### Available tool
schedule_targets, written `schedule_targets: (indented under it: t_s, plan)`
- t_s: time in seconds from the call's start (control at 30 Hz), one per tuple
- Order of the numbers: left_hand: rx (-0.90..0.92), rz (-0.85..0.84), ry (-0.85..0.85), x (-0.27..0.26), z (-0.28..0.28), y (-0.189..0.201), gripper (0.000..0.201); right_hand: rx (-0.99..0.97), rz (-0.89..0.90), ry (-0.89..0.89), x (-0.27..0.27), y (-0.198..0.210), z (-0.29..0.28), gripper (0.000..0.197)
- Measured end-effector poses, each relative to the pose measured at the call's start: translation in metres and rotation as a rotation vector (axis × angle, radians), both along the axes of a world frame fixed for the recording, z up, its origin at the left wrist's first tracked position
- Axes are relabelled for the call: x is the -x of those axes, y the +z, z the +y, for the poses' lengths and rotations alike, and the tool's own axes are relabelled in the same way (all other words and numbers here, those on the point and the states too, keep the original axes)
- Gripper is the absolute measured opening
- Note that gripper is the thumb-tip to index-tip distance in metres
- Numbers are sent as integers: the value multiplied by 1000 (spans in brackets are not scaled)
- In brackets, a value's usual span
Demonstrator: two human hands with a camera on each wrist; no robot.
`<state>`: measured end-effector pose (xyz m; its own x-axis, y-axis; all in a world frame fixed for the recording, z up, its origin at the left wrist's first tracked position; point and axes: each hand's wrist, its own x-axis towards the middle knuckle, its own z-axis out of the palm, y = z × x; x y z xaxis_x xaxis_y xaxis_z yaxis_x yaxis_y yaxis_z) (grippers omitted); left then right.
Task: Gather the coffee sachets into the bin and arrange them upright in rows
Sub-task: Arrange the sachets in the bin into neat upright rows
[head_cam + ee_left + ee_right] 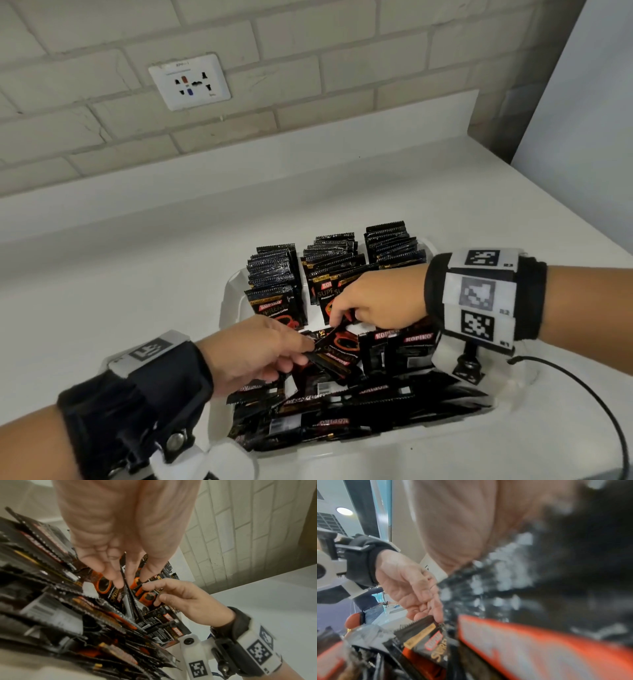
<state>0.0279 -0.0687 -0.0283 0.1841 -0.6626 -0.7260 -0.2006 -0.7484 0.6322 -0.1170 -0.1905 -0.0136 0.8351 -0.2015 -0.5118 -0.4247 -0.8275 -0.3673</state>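
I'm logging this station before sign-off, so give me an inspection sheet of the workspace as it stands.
Surface: white counter, bare where visible.
Job's things: white bin holds three upright rows of sachets at its far end; a loose pile of sachets lies flat at the near end.
Clutter: nothing seen outside the bin.
Hands: left hand pinches a sachet above the pile; right hand pinches at the same sachet from the other side.
Cables: black cable runs from the right wrist rig over the counter.
Surroundings: pale brick wall with a wall socket.
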Motion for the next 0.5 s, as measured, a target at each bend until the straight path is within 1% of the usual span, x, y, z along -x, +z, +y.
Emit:
schedule_targets:
  t_s: [0.1, 0.17, 0.23, 0.33, 0.43, 0.5]
  plan:
    - [3, 46, 8, 0, 4, 1, 19, -13, 5, -28, 4, 2, -1, 46]
    - [11, 77, 14, 1, 6, 3, 13, -28, 14, -24, 10, 4, 0, 39]
    - [26, 100, 22, 2, 8, 3, 12, -43, 22, -16, 20, 8, 1, 35]
    - [60, 110, 54, 0, 11, 3, 14, -101, -5, -48, 36, 11, 3, 40]
    - [100, 39, 60, -1, 13, -1, 11, -224, 10, -122, 56, 9, 2, 43]
    - [132, -51, 54, 1, 14, -5, 9, -242, 40, -153, 65, 6, 2, 53]
